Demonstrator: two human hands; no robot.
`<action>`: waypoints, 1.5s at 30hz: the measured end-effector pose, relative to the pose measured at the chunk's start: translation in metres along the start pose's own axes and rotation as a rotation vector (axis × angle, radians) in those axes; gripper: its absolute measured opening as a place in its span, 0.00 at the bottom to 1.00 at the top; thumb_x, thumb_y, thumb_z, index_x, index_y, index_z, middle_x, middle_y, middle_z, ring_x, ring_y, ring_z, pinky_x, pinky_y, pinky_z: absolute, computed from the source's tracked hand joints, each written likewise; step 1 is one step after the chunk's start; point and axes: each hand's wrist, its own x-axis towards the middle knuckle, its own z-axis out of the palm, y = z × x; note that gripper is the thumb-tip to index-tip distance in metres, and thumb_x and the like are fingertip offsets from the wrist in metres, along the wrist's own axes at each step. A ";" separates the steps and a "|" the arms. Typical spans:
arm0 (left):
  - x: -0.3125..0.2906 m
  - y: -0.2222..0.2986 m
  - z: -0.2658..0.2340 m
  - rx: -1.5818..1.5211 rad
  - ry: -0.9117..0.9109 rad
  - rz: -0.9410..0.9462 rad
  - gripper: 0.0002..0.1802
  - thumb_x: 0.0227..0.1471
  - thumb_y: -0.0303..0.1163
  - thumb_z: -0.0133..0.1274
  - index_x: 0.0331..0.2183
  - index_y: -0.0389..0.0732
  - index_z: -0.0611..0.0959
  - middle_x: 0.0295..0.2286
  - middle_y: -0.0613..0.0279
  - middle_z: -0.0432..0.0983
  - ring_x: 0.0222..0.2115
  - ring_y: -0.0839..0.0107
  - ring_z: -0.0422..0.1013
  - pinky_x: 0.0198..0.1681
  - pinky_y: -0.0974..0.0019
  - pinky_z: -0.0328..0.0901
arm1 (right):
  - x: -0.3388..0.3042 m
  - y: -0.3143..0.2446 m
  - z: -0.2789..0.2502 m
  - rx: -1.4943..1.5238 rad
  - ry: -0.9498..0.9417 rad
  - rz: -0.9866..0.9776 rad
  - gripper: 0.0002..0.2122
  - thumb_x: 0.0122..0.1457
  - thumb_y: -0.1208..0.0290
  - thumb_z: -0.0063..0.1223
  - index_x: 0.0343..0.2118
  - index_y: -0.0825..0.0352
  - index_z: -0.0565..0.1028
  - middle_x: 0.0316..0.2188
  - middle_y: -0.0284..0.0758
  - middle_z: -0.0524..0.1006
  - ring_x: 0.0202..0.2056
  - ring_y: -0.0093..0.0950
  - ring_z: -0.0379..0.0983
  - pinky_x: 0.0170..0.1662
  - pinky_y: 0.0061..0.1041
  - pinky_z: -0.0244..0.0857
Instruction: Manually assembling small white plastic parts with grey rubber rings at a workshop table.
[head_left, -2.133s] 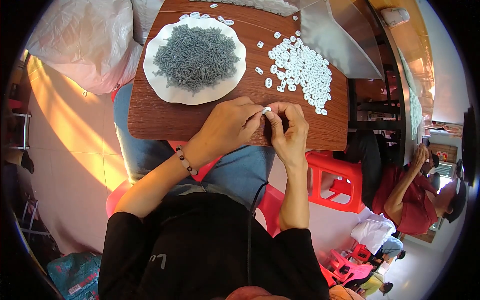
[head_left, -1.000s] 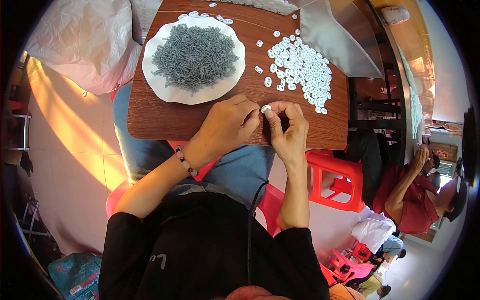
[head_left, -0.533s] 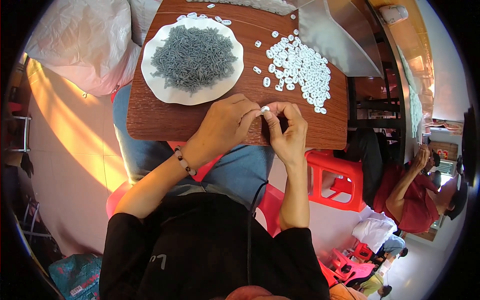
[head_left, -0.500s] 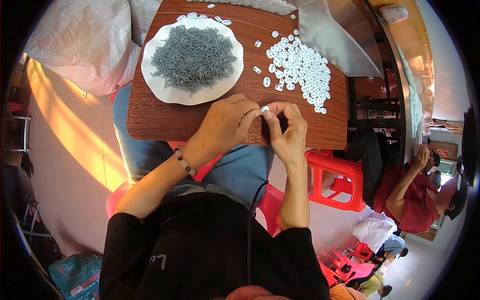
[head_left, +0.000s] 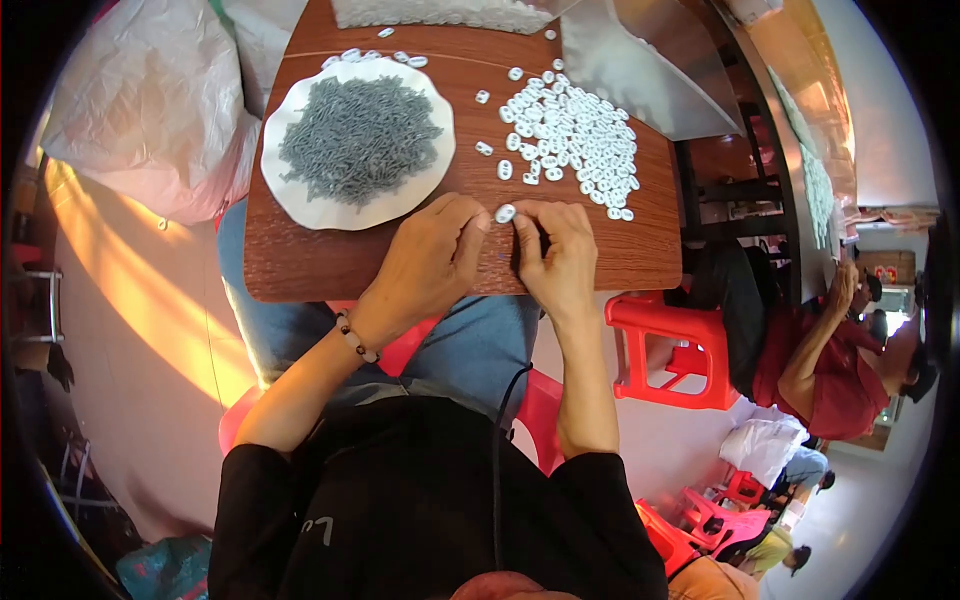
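Note:
A small white oval plastic piece (head_left: 505, 213) sits at the fingertips of my right hand (head_left: 560, 250), pinched between thumb and forefinger above the table's near part. Just left of it, my left hand (head_left: 428, 248) has thumb and forefinger pressed together. Whatever those fingers hold, if anything, is too small to make out. A white scalloped plate (head_left: 287, 195) stands beyond my left hand, heaped with short grey pins (head_left: 360, 135). Beyond my right hand lies a spread pile of white oval two-hole pieces (head_left: 575, 135), a few of them loose at its left edge.
The brown wooden table (head_left: 330, 270) ends close to my lap. More white pieces (head_left: 375, 57) lie behind the plate. A clear plastic bag (head_left: 640, 70) borders the far right. Red stools (head_left: 670, 345) and a person in a dark red shirt (head_left: 830, 385) are at the right; big bags (head_left: 150, 110) stand left.
My hands have moved slightly apart, and the white piece now shows more fully at my right fingertips. The whole view has shifted a little.

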 end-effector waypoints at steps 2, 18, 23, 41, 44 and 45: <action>0.000 0.001 0.000 0.024 -0.004 -0.046 0.05 0.55 0.23 0.47 0.28 0.33 0.74 0.24 0.50 0.71 0.26 0.54 0.69 0.31 0.62 0.64 | -0.001 0.003 0.000 0.015 0.029 0.041 0.05 0.54 0.76 0.57 0.33 0.66 0.79 0.27 0.36 0.77 0.32 0.33 0.69 0.38 0.29 0.63; -0.003 -0.003 -0.003 -0.381 -0.109 -0.349 0.09 0.58 0.29 0.51 0.28 0.34 0.79 0.20 0.69 0.72 0.21 0.84 0.62 0.23 0.76 0.58 | -0.004 -0.023 -0.008 0.350 0.108 -0.123 0.05 0.46 0.79 0.62 0.27 0.67 0.77 0.23 0.33 0.77 0.28 0.31 0.69 0.33 0.27 0.63; -0.001 -0.001 -0.004 -0.437 -0.126 -0.401 0.07 0.54 0.28 0.55 0.29 0.33 0.81 0.20 0.73 0.72 0.20 0.88 0.61 0.22 0.79 0.56 | -0.002 -0.022 -0.012 0.311 0.117 -0.143 0.04 0.46 0.82 0.59 0.26 0.67 0.77 0.23 0.33 0.76 0.28 0.32 0.68 0.33 0.27 0.63; 0.001 0.015 -0.003 -0.220 -0.090 -0.268 0.02 0.48 0.25 0.59 0.27 0.37 0.82 0.21 0.71 0.72 0.18 0.86 0.60 0.19 0.78 0.54 | 0.026 0.021 -0.015 0.108 -0.013 0.048 0.05 0.55 0.76 0.56 0.33 0.68 0.79 0.27 0.37 0.78 0.30 0.32 0.69 0.37 0.29 0.64; 0.000 0.013 -0.003 -0.199 -0.070 -0.194 0.02 0.48 0.24 0.59 0.27 0.37 0.82 0.21 0.70 0.72 0.17 0.86 0.60 0.19 0.78 0.54 | 0.030 0.020 -0.009 0.149 -0.030 0.007 0.04 0.55 0.76 0.56 0.33 0.68 0.79 0.28 0.37 0.78 0.32 0.35 0.70 0.39 0.30 0.64; -0.001 0.013 -0.003 -0.196 -0.064 -0.194 0.02 0.48 0.24 0.59 0.27 0.37 0.82 0.21 0.70 0.72 0.17 0.86 0.60 0.19 0.78 0.54 | 0.037 0.019 -0.008 0.127 -0.072 -0.027 0.05 0.55 0.76 0.55 0.33 0.68 0.79 0.29 0.38 0.79 0.33 0.36 0.70 0.40 0.31 0.64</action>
